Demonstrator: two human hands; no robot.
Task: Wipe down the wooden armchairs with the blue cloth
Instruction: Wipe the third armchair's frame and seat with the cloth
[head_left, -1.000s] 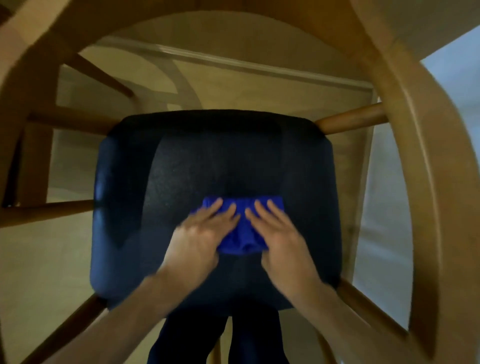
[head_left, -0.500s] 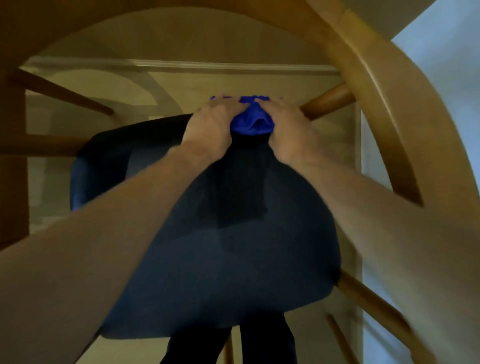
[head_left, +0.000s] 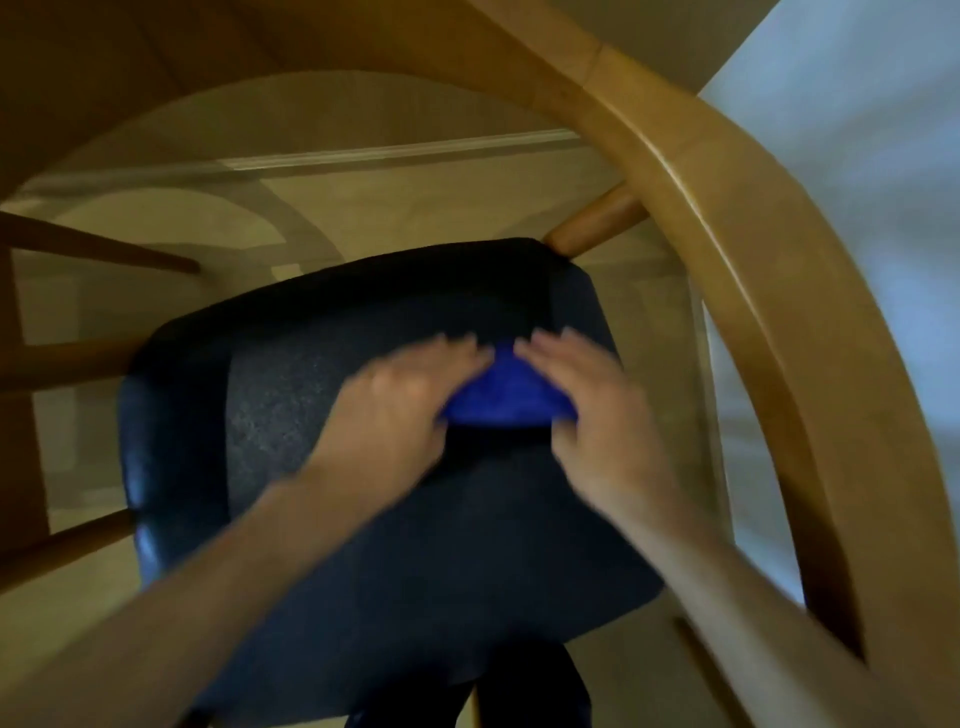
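Both hands have drawn back from the far edge of the seat, where they were half a second ago, toward its middle, bringing the cloth with them. Left hand (head_left: 400, 400) and right hand (head_left: 587, 400) lie side by side with fingers extended and roughly flat, pressing the bunched bright-blue cloth (head_left: 506, 395) onto the dark navy padded seat cushion (head_left: 311, 415); neither hand appears to curl round the cloth, though motion blur makes the fingertips indistinct. The cloth sits right of centre on the cushion, between and partly under the two hands. Judged from this view, work is on the seat pad, mid-stroke; the curved light-wood armrest and back rail (head_left: 727, 249) on the right and the round wooden spindle (head_left: 592, 228) at the far right corner show no contact with the cloth now, so the timber parts may remain to be wiped. Whether any surface is already clean cannot be determined. Left-side frame members are dim and cut off, the near edge of the seat is hidden by forearms, and no other armchair can be made out.
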